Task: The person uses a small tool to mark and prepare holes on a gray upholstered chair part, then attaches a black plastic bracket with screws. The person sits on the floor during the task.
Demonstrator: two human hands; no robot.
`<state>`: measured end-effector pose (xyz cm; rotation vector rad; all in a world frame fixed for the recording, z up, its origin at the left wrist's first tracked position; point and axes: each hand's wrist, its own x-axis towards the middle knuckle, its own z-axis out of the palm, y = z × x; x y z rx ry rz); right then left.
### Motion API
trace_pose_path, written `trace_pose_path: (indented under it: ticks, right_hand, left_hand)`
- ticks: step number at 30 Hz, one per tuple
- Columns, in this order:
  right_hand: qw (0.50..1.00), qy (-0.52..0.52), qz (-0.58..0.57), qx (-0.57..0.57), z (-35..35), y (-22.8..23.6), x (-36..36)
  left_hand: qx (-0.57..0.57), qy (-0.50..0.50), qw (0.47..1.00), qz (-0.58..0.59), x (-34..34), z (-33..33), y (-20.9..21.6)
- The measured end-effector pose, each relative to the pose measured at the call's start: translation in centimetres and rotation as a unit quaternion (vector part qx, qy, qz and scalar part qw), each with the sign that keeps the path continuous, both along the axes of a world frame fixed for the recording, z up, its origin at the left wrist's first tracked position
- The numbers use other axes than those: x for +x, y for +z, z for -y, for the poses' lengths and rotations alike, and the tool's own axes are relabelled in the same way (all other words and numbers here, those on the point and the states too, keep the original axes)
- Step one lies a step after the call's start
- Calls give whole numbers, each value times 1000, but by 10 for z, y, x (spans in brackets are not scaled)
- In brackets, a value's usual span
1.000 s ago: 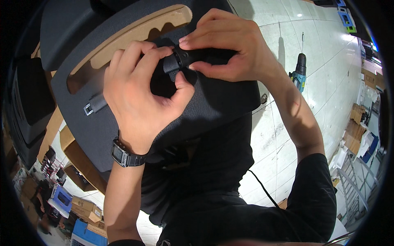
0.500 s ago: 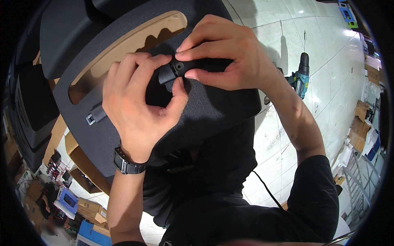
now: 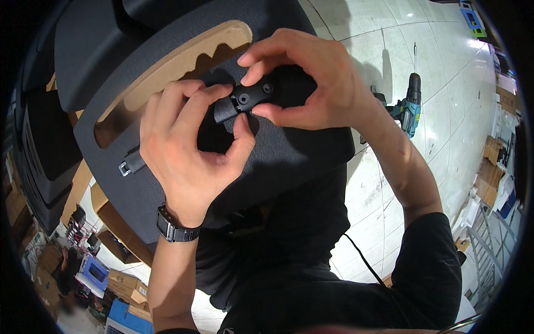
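Observation:
A dark textured panel (image 3: 283, 150) with a long slot through it lies before me. On it is a black plastic end piece (image 3: 257, 96) with two round holes, meeting a short black strap-like part (image 3: 225, 109). My left hand (image 3: 186, 139), with a watch on the wrist, pinches the joint between them with thumb and fingers. My right hand (image 3: 320, 83) curves round the end piece, thumb at its lower edge and fingertips by its upper edge. Left of my left hand, a dark strap end with a metal clip (image 3: 124, 168) shows; its middle is hidden under the hand.
A teal cordless drill (image 3: 410, 108) with a long bit stands on the pale tiled floor (image 3: 372, 195) to the right. More dark panels (image 3: 89, 50) are stacked at the left. Cardboard boxes (image 3: 125, 284) lie lower left, and shelves with goods (image 3: 492, 167) line the far right.
My right fingers have loosened and spread, uncovering the second hole of the end piece. My left hand keeps its pinch, nearly unmoved.

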<state>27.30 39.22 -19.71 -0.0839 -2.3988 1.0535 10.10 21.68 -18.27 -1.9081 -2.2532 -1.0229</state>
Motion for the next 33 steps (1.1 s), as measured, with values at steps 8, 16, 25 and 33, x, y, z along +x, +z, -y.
trace_pose_path:
  ticks: [8, 16, 25, 33]
  right_hand:
    - [999, 13, -14, -38, 2, -4, -2]
    - [1000, 3, -29, -10, 2, -6, 0]
    - [998, -41, -40, 25, 2, -16, 1]
    - [998, -49, -28, 32, 3, -12, 0]
  left_hand:
    - [-3, -2, 1000, 7, 0, 0, 1]
    - [-2, 6, 1000, 23, 3, 0, 0]
    - [-18, -3, 1000, 25, 4, -2, 1]
    - [-29, 3, 999, 39, 6, -3, 0]
